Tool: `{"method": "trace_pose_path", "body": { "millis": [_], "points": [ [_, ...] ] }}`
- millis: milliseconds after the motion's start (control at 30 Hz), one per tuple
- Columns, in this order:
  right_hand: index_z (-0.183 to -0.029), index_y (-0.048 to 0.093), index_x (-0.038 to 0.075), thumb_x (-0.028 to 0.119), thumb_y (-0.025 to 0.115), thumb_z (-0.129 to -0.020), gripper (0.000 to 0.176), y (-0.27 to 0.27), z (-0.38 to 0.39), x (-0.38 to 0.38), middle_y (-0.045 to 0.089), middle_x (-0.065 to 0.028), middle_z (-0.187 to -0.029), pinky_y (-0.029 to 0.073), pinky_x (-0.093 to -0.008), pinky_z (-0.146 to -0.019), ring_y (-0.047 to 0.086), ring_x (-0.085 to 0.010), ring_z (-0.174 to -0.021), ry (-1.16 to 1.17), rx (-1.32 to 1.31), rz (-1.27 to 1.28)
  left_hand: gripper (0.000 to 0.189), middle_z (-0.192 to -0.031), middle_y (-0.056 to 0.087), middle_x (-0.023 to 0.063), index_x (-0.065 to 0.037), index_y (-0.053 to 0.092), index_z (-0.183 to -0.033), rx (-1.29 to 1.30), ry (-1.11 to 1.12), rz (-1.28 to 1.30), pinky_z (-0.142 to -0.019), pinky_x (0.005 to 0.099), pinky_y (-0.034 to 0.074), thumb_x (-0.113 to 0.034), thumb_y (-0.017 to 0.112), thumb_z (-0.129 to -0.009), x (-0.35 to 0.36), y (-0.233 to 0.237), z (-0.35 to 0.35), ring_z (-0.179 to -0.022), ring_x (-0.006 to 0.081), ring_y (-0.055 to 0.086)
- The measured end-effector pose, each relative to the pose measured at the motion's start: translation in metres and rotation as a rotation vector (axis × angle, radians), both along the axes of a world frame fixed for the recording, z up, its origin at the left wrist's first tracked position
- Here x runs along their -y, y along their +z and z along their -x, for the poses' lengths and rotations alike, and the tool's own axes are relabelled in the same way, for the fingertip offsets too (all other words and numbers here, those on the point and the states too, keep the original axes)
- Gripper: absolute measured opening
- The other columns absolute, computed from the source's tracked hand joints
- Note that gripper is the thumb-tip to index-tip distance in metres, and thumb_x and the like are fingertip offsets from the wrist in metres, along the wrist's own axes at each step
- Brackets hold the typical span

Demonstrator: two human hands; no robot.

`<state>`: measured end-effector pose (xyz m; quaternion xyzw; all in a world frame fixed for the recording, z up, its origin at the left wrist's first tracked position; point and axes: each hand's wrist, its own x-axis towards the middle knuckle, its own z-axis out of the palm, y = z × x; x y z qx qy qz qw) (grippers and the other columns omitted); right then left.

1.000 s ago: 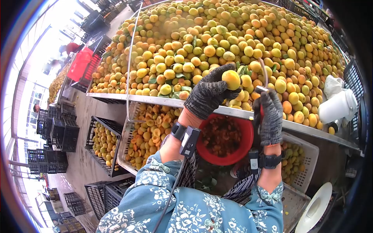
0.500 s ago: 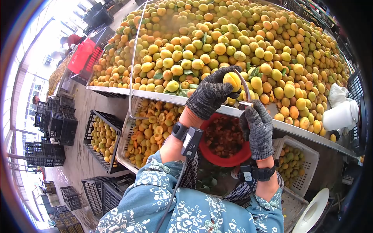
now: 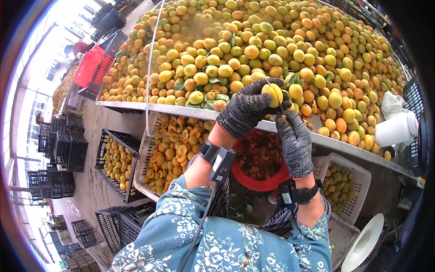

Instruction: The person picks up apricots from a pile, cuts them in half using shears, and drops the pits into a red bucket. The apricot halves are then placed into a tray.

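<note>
Both hands wear dark grey knit gloves. My left hand holds a yellow apricot between thumb and fingers, over the metal edge of the fruit table. My right hand is closed on a small knife, whose thin curved blade lies against the apricot. Whether the blade is in the flesh is too small to tell. A large heap of apricots lies just beyond both hands. Below them a red basin holds brownish pits or scraps.
A white crate of split apricots and a black crate of apricots are at the left. Another white crate is at the right, near a white bucket. A thin metal rod rises by the table's edge.
My right hand has moved up and left, bringing the blade from beside the apricot to against it. The view has shifted slightly.
</note>
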<state>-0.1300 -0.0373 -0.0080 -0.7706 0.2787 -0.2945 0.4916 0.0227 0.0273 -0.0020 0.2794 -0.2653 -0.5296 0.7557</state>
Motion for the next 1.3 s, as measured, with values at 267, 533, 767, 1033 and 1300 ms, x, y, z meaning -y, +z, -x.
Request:
{"method": "trace_pose_path", "body": {
  "millis": [267, 533, 767, 1033, 1300],
  "points": [
    [-0.112, 0.06, 0.006, 0.022, 0.058, -0.088, 0.029, -0.009, -0.008, 0.008, 0.064, -0.0209, -0.083, 0.048, -0.0408, -0.066, 0.062, -0.0362, -0.076, -0.005, -0.002, 0.07, 0.048, -0.11, 0.059, 0.0109, 0.001, 0.048, -0.123, -0.012, 0.044, -0.079, -0.095, 0.0355, 0.044, -0.025, 0.063, -0.086, 0.007, -0.009, 0.008, -0.104, 0.0248, 0.057],
    [-0.118, 0.057, 0.005, 0.024, 0.053, -0.091, 0.033, 0.006, -0.017, 0.001, 0.064, -0.0229, -0.095, 0.049, -0.0406, -0.077, 0.063, -0.035, -0.089, -0.076, -0.347, 0.213, 0.028, -0.096, 0.062, 0.007, -0.004, 0.058, -0.104, -0.176, 0.244, -0.234, -0.082, 0.0298, 0.049, -0.027, 0.06, -0.089, 0.022, -0.031, 0.011, -0.09, 0.0178, 0.06],
    [-0.114, 0.058, 0.004, 0.024, 0.055, -0.09, 0.031, -0.015, -0.023, -0.005, 0.064, -0.0207, -0.09, 0.049, -0.0396, -0.074, 0.062, -0.0356, -0.085, -0.073, 0.049, -0.073, 0.025, -0.097, 0.062, 0.0041, -0.003, 0.06, -0.105, -0.009, 0.253, -0.247, -0.087, 0.0273, 0.045, -0.023, 0.05, -0.094, 0.022, -0.037, 0.011, -0.092, 0.0132, 0.057],
    [-0.106, 0.06, -0.001, 0.018, 0.058, -0.088, 0.026, -0.026, -0.025, -0.007, 0.064, -0.0194, -0.092, 0.048, -0.0337, -0.076, 0.062, -0.0292, -0.084, -0.029, 0.171, -0.297, 0.026, -0.098, 0.061, 0.0047, -0.004, 0.058, -0.107, -0.267, 0.114, -0.202, -0.085, 0.0291, 0.047, -0.026, 0.052, -0.093, 0.021, -0.056, 0.01, -0.093, 0.0145, 0.058],
    [-0.105, 0.061, -0.004, 0.015, 0.057, -0.088, 0.025, -0.016, -0.022, 0.01, 0.064, -0.0197, -0.096, 0.048, -0.0334, -0.076, 0.061, -0.0279, -0.086, -0.039, 0.093, -0.347, 0.032, -0.099, 0.061, 0.0036, -0.006, 0.057, -0.112, 0.27, 0.289, -0.252, -0.076, 0.0272, 0.05, -0.029, 0.059, -0.09, 0.03, -0.044, 0.002, -0.088, 0.0135, 0.059]
  ]
}}
